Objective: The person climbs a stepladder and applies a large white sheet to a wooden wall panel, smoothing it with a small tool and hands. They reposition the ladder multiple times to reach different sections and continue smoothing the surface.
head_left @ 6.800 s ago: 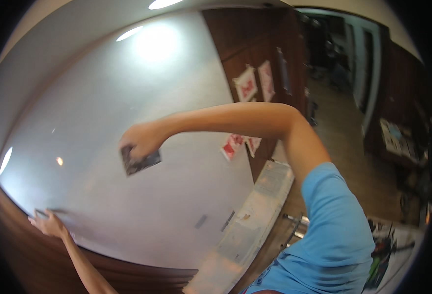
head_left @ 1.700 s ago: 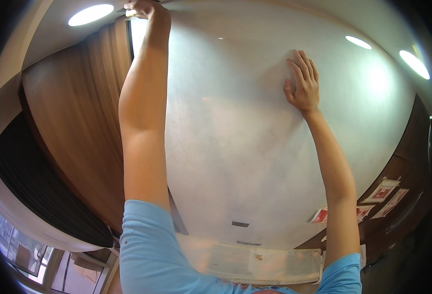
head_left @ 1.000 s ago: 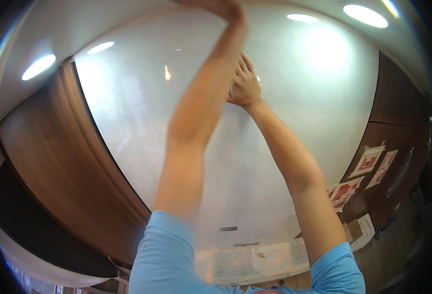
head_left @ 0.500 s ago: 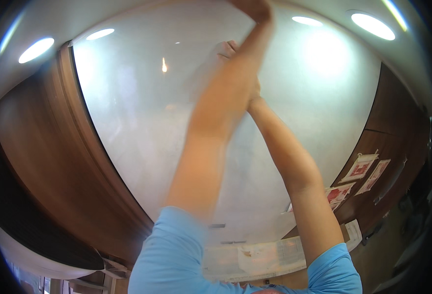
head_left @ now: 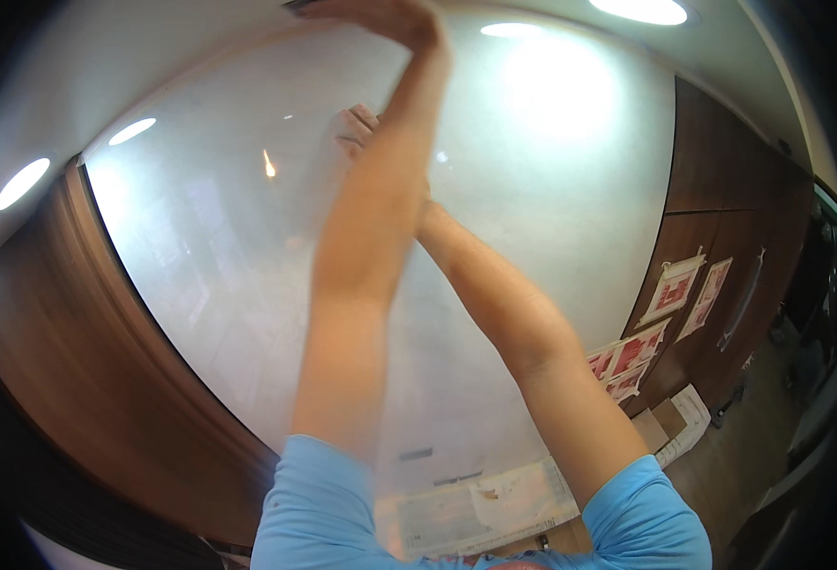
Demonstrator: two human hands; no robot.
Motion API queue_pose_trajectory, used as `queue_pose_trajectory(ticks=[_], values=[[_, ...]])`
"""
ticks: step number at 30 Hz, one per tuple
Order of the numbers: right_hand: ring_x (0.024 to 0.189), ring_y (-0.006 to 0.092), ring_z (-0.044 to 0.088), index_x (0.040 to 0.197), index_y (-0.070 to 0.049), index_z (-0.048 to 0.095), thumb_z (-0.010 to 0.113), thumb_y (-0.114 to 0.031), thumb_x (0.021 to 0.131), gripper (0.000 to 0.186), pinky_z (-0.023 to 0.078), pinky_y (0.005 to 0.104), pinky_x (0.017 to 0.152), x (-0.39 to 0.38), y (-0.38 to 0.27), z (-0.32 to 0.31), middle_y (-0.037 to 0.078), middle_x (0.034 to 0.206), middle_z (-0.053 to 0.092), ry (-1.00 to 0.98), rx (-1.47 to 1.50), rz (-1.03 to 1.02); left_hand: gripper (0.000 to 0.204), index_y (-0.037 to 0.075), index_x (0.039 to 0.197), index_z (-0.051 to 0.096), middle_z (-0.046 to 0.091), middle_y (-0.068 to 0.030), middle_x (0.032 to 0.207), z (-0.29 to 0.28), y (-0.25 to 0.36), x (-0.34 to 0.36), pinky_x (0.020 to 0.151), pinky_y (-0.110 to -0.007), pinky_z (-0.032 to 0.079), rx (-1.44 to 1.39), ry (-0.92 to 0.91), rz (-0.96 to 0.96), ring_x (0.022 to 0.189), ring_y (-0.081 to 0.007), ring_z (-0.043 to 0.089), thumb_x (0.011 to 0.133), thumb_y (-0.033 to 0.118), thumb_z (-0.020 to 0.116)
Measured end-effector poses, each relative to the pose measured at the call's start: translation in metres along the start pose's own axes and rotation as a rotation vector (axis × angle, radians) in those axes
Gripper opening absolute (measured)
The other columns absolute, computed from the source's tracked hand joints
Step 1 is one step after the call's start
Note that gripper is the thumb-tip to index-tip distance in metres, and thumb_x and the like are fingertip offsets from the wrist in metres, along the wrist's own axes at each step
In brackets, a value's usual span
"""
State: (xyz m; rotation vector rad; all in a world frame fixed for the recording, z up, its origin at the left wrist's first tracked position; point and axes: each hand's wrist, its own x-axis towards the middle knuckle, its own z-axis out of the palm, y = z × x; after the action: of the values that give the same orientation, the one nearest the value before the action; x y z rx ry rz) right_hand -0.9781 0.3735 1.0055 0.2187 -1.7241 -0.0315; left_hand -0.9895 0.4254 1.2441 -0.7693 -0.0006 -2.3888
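Observation:
Both my arms reach up in front of a large, glossy pale panel [head_left: 238, 275]. My left hand [head_left: 371, 17] is at the top edge of the view, bent to the left at the wrist and partly cut off. A small dark thing [head_left: 295, 5] shows at its fingertips, too little of it to name. Behind my left forearm, my right hand [head_left: 360, 128] lies close to the panel's surface. Its fingers look curled, and the forearm hides most of it. Whatever those fingers hold cannot be made out.
Brown wood panelling [head_left: 143, 342] borders the pale panel at left, and a dark wood cabinet [head_left: 713, 171] stands at right with red-and-white sheets [head_left: 673, 288] taped on. Below lies a pale, paper-like covering [head_left: 523, 499]. Round ceiling lights [head_left: 642, 9] shine overhead.
The view has turned, so the panel and both arms sit further left. More of my left hand shows at the top edge. My right hand stays behind the left forearm.

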Motion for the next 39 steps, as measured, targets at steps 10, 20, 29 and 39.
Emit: queue_pose_trajectory(ticks=[10, 20, 29, 39], values=[[0.147, 0.038, 0.04, 0.124, -0.002, 0.062, 0.063, -0.014, 0.083, 0.043, 0.03, 0.0545, 0.122, 0.003, 0.01, 0.0, 0.021, 0.152, 0.048, 0.005, -0.273, -0.253, 0.108, -0.004, 0.154, -0.028, -0.03, -0.0298, 0.163, 0.044, 0.036, -0.103, 0.126, -0.056, -0.009, 0.15, -0.201, 0.229, 0.155, -0.04, -0.021, 0.099, 0.077, 0.018], [0.145, 0.0332, 0.043, 0.132, -0.003, 0.059, 0.063, -0.02, 0.083, 0.052, 0.03, 0.0502, 0.122, 0.002, 0.005, 0.01, 0.016, 0.152, 0.05, 0.042, -0.356, -0.22, 0.108, -0.002, 0.159, -0.017, -0.019, -0.0232, 0.169, -0.059, 0.044, 0.058, 0.129, -0.048, -0.005, 0.209, -0.146, -0.021, 0.158, -0.0348, -0.013, 0.099, 0.077, 0.022], [0.147, 0.0324, 0.041, 0.123, -0.005, 0.062, 0.059, -0.018, 0.083, 0.042, 0.03, 0.0501, 0.123, 0.006, 0.002, 0.01, 0.016, 0.153, 0.05, 0.023, -0.44, -0.264, 0.106, -0.003, 0.16, -0.013, -0.014, -0.0227, 0.17, -0.096, 0.048, 0.116, 0.129, -0.047, -0.004, 0.177, -0.142, -0.004, 0.159, -0.0361, -0.008, 0.1, 0.076, 0.024], [0.15, 0.0298, 0.039, 0.126, -0.009, 0.061, 0.057, -0.015, 0.086, 0.04, 0.029, 0.0485, 0.124, 0.006, -0.003, 0.013, 0.012, 0.157, 0.048, 0.003, -0.493, -0.24, 0.071, -0.003, 0.163, 0.008, 0.013, -0.0272, 0.169, -0.176, 0.092, 0.249, 0.128, -0.047, 0.013, 0.591, -0.037, 0.066, 0.155, -0.0416, 0.017, 0.109, 0.036, 0.035]])
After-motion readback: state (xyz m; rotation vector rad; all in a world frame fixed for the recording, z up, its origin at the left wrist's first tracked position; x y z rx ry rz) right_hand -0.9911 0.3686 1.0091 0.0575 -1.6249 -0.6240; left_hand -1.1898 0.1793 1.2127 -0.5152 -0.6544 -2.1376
